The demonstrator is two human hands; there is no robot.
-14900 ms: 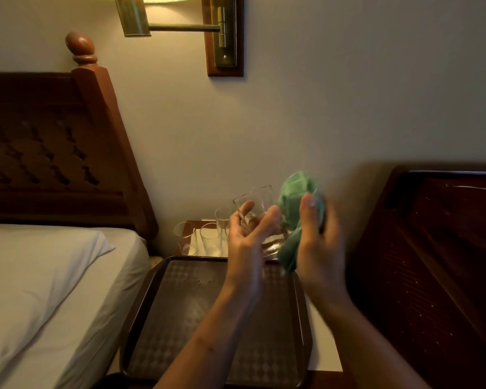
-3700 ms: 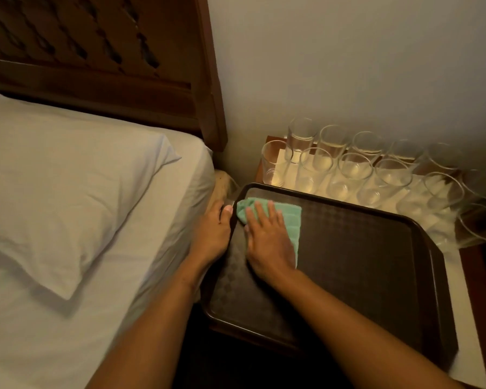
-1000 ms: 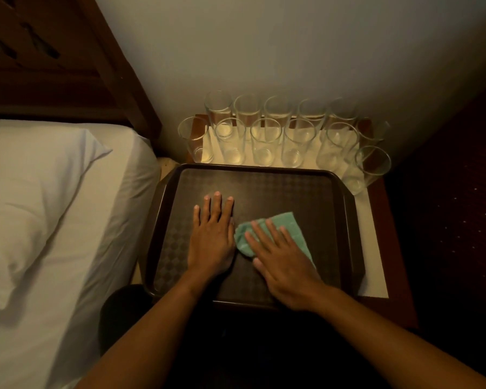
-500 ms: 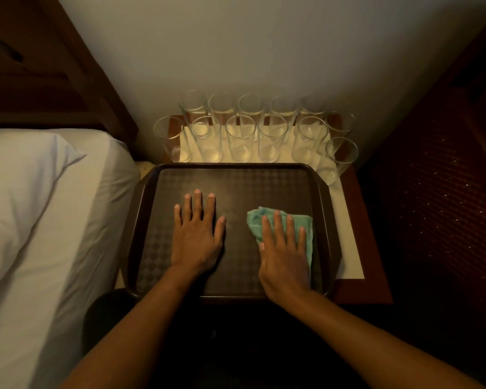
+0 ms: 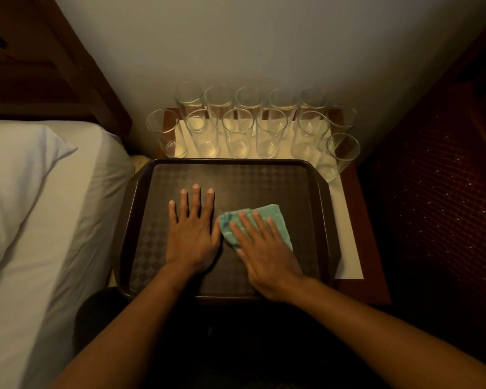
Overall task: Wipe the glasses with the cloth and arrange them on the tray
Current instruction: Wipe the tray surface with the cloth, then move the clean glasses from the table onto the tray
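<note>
Green cloth (image 5: pixel 275 217) lies flat on the dark brown tray (image 5: pixel 236 179), a bit right of the middle. The right hand (image 5: pixel 267 262) lies on top of the cloth with its fingers straight and spread, pressing it down on the tray. It does not grip the cloth. The left hand (image 5: pixel 192 234) lies flat on the bare tray just beside the cloth, fingers straight too, holding nothing. Its thumb side is right next to the edge of the cloth. Only the cloth and the two hands are on the tray.

The tray sits on a small wooden desk (image 5: pixel 361 220) with a white sheet (image 5: pixel 347 262) on top. All the glasses (image 5: pixel 237 133) stand upright on the desk behind the tray, close together in two rows near the wall (image 5: pixel 264 37). The last one on the right stands by the tray's far corner. A bed (image 5: pixel 40 234) with a white pillow (image 5: pixel 17 169) is on the left.
</note>
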